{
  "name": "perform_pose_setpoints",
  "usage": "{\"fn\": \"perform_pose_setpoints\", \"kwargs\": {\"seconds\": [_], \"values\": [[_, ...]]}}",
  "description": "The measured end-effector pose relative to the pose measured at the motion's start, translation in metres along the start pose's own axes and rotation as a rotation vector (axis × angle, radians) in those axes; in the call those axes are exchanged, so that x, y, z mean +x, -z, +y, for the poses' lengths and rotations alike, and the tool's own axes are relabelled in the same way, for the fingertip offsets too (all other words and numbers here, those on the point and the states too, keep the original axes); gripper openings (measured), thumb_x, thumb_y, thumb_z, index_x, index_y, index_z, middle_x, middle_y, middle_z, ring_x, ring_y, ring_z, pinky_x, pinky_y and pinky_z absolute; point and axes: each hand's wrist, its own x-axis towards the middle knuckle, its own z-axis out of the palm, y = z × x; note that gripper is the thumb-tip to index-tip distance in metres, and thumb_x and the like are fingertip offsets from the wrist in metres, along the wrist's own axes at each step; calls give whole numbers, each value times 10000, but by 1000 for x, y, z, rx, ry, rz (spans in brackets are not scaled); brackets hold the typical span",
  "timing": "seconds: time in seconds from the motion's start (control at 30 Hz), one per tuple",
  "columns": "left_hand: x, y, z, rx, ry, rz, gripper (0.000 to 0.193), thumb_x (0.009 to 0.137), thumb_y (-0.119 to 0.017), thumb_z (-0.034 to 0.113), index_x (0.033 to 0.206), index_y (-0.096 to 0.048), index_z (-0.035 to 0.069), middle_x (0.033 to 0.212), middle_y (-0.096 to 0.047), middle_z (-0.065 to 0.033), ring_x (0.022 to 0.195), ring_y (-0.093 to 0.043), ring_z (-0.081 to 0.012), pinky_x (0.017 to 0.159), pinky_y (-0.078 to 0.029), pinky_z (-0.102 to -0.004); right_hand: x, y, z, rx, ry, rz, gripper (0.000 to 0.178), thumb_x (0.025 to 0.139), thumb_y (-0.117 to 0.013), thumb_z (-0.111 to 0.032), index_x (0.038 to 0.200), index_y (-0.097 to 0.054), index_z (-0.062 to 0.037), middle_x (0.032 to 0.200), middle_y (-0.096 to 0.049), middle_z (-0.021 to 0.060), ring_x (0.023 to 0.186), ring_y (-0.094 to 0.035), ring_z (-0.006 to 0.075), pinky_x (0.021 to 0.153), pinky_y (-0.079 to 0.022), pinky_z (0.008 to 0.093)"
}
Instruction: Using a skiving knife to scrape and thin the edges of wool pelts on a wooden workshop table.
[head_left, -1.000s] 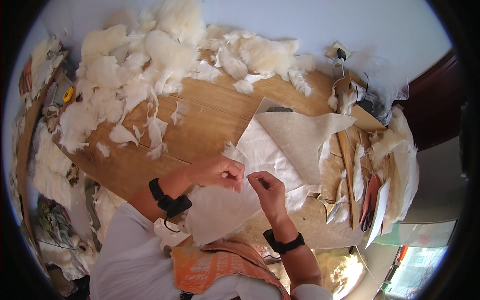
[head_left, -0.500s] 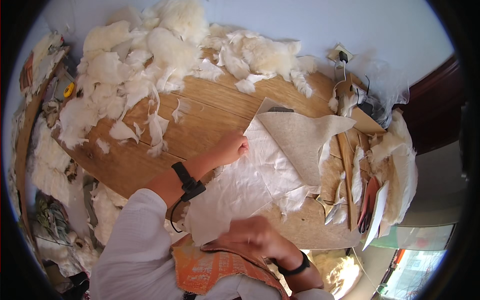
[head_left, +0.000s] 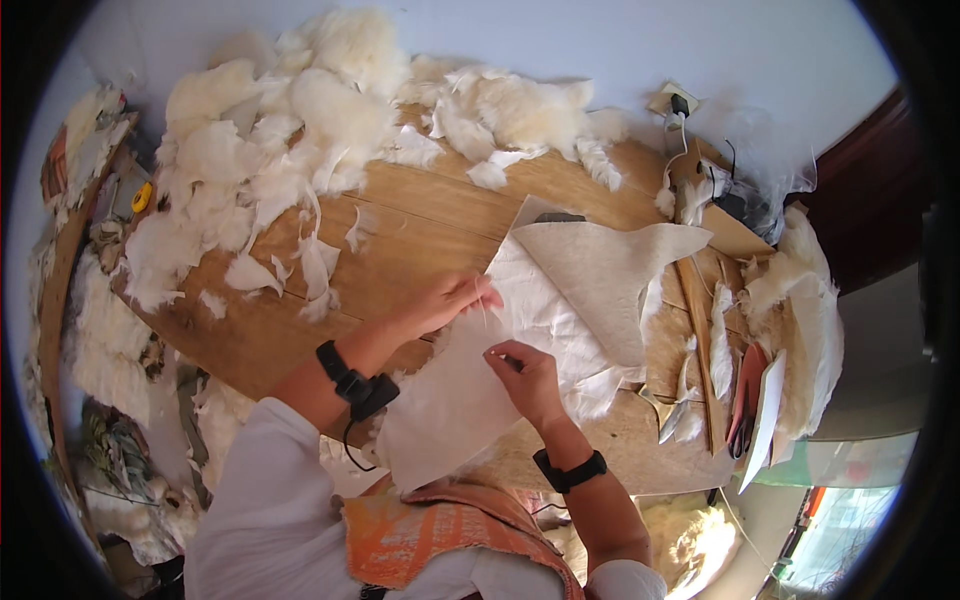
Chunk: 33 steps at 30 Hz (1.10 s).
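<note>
A large pale sheet of hide (head_left: 440,410), white on its upper side with fluffy edges, lies across the front of the wooden table. Over its far right part lies a grey-beige piece (head_left: 590,270) with a pointed corner. My left hand (head_left: 465,298) is closed above the hide's left edge, and a thin white thread (head_left: 483,310) hangs at its fingertips. Just right of it and nearer me, my right hand (head_left: 527,378) is closed in a pinch over the hide. What sits between its fingers is too small to make out.
White fleece scraps (head_left: 230,150) are heaped along the back left of the wooden table (head_left: 420,215). A wooden stick (head_left: 703,340), red-handled scissors (head_left: 745,400) and a white card (head_left: 765,415) lie at the right. A dark block (head_left: 560,217) peeks from beneath the grey-beige piece.
My right hand has risen from near my lap to beside the left hand, over the hide. My left hand has shifted only slightly, and the thread now shows at its fingers.
</note>
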Motion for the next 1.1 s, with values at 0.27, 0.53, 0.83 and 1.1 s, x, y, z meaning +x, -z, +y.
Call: {"fn": "perform_pose_setpoints", "kwargs": {"seconds": [0.27, 0.53, 0.83, 1.1], "values": [[32, 3, -41, 865, -298, 51, 93, 751, -683, 107, 774, -639, 28, 776, -615, -136, 762, -594, -305, 690, -465, -392, -30, 0, -51, -77, 313, -243, 124, 778, -703, -45, 900, -677, -44, 741, -627, 52, 598, -563, 161, 540, -445, 272], [29, 1, -35, 616, -368, 101, 76, 775, -672, 87, 746, -633, 29, 790, -621, -96, 729, -585, -259, 670, -468, -361, -51, 15, -114, 51, 599, -686, 217, 774, -657, 4, 984, -650, -53, 792, -587, 90, 692, -602, 267, 613, -479, 335], [-10, 6, 9, 29, -92, -181, 165, 924, -574, 182, 867, -655, 50, 788, -579, -15, 742, -570, -127, 683, -459, -267, 10, 5, -11, 45, -105, 55, 83, 831, -705, -100, 854, -694, -21, 646, -599, -24, 584, -463, 30, 534, -394, 211], [33, 8, -32, 796, -336, 5, 151, 751, -700, 162, 737, -639, 25, 732, -625, -130, 742, -604, -313, 676, -469, -415, -33, 0, -51, -96, 325, -185, 79, 784, -704, -31, 861, -689, -39, 681, -574, 68, 577, -537, 160, 531, -426, 266]]}}
